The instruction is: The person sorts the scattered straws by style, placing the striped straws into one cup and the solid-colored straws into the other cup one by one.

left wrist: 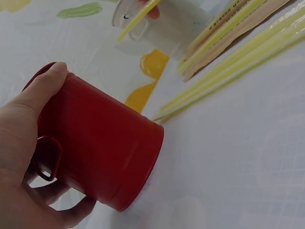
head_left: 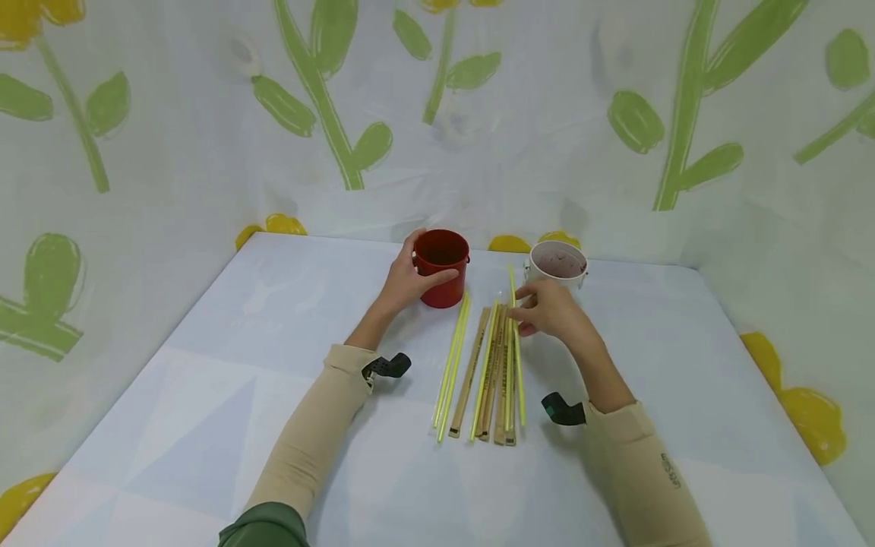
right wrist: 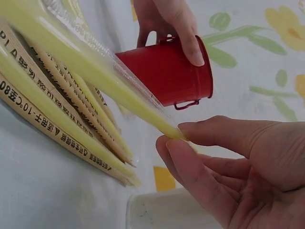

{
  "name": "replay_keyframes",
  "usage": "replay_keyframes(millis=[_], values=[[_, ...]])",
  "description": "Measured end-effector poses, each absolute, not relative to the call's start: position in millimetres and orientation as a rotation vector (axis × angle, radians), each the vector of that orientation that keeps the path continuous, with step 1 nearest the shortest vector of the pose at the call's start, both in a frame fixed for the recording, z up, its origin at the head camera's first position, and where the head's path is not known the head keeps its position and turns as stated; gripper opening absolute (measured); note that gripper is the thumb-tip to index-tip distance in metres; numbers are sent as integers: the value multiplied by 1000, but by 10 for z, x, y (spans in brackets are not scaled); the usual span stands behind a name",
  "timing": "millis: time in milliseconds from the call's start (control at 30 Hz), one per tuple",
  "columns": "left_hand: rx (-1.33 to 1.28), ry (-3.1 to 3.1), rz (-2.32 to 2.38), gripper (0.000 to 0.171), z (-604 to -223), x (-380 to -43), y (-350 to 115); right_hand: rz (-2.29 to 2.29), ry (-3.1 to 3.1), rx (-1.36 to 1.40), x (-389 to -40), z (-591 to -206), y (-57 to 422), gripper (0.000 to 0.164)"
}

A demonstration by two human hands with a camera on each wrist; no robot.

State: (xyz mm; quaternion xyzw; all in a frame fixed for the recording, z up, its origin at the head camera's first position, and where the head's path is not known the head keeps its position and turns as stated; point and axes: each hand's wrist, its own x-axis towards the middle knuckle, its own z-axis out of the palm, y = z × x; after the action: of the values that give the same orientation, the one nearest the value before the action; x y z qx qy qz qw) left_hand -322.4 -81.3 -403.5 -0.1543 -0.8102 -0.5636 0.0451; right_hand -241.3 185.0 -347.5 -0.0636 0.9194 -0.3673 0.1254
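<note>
Yellow straw (right wrist: 114, 88) — right hand (head_left: 550, 310) pinches it; left hand (head_left: 403, 282) grips red bucket (left wrist: 100, 143) near table's far edge (head_left: 639, 266), room either side.

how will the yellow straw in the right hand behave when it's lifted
The yellow straw is probably light, being so thin. It looks fairly stiff, since it runs straight from the right hand without visible sag. The shiny clear wrapper along it may be slippery.

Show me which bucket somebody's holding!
The red bucket: the left hand grips it. The white bucket isn't gripped; the right hand near it pinches a wrapped yellow straw.
</note>
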Motion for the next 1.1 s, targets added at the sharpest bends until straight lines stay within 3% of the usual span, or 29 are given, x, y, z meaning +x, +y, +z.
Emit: replay_keyframes(millis=[933, 1100], values=[[-526, -2440, -1763, 92, -3993, -3232, -773, -1268, 2801, -230, -2413, -3482, 1862, 36], [-516, -2477, -1764, 90, -3833, -3061, -795, -1301, 2834, -256, -2418, -3529, 1821, 34]])
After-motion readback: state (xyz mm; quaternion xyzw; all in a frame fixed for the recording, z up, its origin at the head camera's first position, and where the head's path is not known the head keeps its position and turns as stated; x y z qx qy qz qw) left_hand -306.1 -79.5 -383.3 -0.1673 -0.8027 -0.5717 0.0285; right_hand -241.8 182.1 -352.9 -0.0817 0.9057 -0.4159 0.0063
